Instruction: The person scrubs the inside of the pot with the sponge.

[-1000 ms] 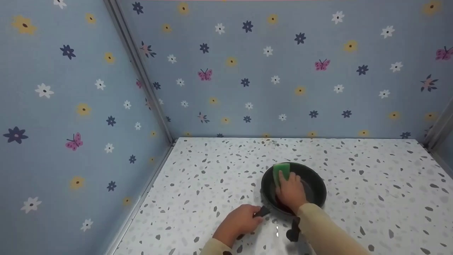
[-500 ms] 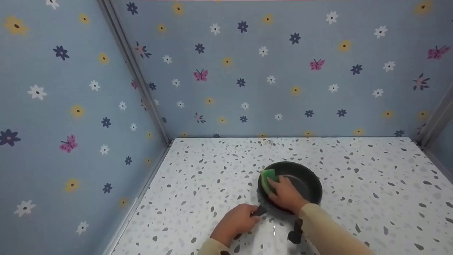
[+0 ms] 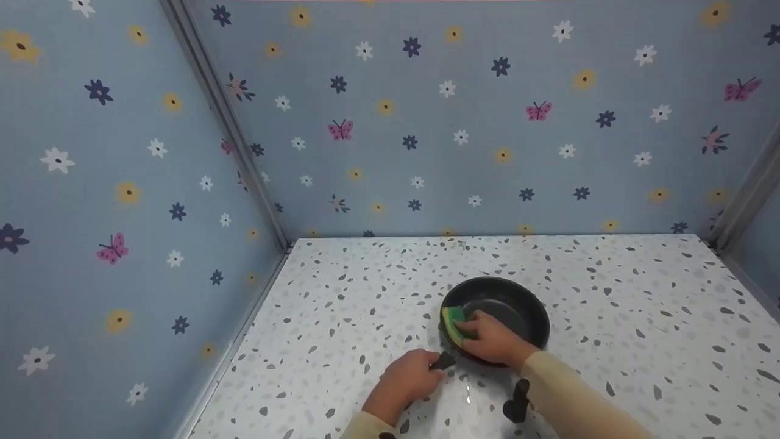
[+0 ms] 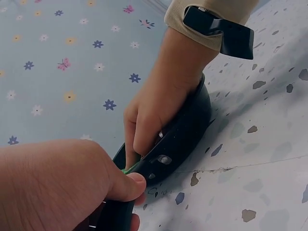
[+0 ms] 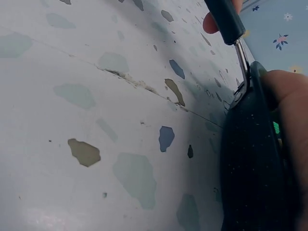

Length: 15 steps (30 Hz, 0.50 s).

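pan (image 3: pixel 503 305): on speckled table (image 3: pixel 341 341) | sponge (image 3: pixel 451 326): in pan, at its left inner side | right hand (image 3: pixel 495 341): fingers pinching sponge, likely to press it there | left hand (image 3: pixel 409 377): fingers wrapped round handle (image 3: pixel 445 361), probably stops pan skidding | flowered panel (image 3: pixel 426 164): behind table

A dark pan (image 5: pixel 248 168) stands on a speckled tabletop (image 5: pixel 108 144), the right grip (image 5: pixel 293 106) over its rim.
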{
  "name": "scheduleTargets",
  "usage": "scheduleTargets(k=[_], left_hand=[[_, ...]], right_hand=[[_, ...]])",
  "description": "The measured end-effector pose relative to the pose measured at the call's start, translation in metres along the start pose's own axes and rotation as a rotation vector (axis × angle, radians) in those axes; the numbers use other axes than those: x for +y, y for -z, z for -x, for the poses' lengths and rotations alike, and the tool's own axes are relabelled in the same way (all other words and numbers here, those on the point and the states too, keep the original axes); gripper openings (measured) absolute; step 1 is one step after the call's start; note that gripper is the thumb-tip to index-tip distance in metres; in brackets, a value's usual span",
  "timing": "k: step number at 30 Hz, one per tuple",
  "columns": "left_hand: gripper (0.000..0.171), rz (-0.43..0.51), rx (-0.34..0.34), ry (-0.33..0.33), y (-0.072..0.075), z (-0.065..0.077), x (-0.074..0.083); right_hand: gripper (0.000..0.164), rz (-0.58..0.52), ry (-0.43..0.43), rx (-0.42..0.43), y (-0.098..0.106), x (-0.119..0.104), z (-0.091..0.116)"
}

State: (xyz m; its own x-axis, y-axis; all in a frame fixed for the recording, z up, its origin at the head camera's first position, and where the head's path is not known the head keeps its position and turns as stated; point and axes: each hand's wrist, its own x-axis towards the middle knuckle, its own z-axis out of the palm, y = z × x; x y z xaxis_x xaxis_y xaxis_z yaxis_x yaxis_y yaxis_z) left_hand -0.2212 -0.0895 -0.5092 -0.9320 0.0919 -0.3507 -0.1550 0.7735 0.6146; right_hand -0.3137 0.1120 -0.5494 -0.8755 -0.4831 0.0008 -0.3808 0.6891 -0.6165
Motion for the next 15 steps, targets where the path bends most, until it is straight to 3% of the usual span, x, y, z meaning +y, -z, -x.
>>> scheduleTargets(k=[7, 15], left_hand=[[0.035, -0.002, 0.014, 0.023, -0.002, 0.000, 0.002], [0.026, -0.013, 0.054, -0.006, -0.005, 0.002, 0.004]], right_hand=[[0.046, -0.018, 0.011, -0.052, 0.007, 0.002, 0.004], [0.047, -0.100, -0.124, -0.125, 0.014, -0.005, 0.005]])
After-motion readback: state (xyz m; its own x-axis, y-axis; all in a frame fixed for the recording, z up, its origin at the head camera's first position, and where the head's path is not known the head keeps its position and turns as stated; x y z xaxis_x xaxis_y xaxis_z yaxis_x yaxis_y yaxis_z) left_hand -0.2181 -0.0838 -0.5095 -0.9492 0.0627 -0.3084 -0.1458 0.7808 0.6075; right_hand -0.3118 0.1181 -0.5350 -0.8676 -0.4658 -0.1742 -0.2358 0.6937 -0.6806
